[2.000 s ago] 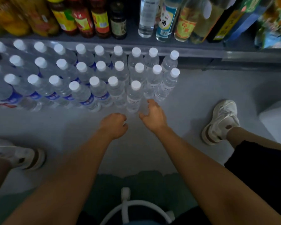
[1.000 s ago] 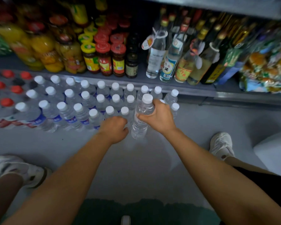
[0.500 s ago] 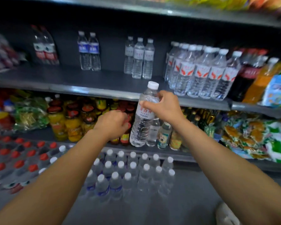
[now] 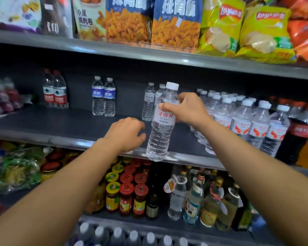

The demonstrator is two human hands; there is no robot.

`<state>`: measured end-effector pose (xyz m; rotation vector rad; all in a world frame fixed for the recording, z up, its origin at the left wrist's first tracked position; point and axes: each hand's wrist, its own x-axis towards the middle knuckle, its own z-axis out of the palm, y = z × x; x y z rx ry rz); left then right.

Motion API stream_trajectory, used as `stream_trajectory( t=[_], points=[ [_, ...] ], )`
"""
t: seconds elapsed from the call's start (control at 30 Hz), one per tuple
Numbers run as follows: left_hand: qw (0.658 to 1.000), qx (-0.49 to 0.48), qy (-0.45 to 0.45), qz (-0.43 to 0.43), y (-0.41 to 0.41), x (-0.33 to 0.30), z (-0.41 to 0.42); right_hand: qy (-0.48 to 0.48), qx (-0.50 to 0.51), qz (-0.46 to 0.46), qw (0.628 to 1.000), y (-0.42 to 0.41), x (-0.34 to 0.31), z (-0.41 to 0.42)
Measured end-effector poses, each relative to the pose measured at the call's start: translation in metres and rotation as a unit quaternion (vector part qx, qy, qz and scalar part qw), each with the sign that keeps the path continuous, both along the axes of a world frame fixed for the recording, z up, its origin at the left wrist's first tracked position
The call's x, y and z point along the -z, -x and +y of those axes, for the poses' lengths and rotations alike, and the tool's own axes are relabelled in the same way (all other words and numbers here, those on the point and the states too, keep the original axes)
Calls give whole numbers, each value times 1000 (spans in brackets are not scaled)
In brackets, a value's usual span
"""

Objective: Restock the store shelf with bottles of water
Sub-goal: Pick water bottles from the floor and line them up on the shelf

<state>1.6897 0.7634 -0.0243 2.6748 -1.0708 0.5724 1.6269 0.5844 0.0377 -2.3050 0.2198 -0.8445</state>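
One water bottle is hanging upright in the right hand, clear and full, with a white cap and a white label printed in red. Its base is sitting level with the front lip of the middle shelf, just in front of it, and whether it is touching the lip is hard to tell. The right hand is gripping the bottle high up, thumb and fingers curling round the shoulder just above the label. The left hand is hovering just beside the bottle, over the front of the same shelf, with fingers loosely curled and holding nothing.

Directly behind the held bottle, a few matching bottles are standing at the back of the shelf. To the left, two blue-labelled bottles are standing side by side, and further left a pair of red-labelled bottles is doing the same. On the right, a dense block of water bottles with orange-marked labels is filling the shelf, with dark cola bottles beside them.

Snack bags are leaning along the shelf above. Below, jars with red and yellow lids and glass bottles with neck tags are crowding the lower shelf. White caps of more water bottles are showing at the bottom edge.
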Motion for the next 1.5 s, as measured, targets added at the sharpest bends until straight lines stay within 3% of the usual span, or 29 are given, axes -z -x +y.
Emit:
stream_trajectory(
  t=[0.63, 1.13, 1.27, 1.5],
  points=[
    [999, -8, -51, -2, -188, 32, -37, -23, -18, 82, 996, -230, -11, -50],
    [997, 24, -68, -10, -271, 52, -53, -15, 41, 146, 988, -314, -3, -48],
    [998, 29, -62, -11, -279, 56, -56, 49, 101, 163, 980, -314, -10, -48],
    [998, 34, -57, -13, -279, 58, -62, 180, 165, 100, 965, -319, -9, -55]
  ],
)
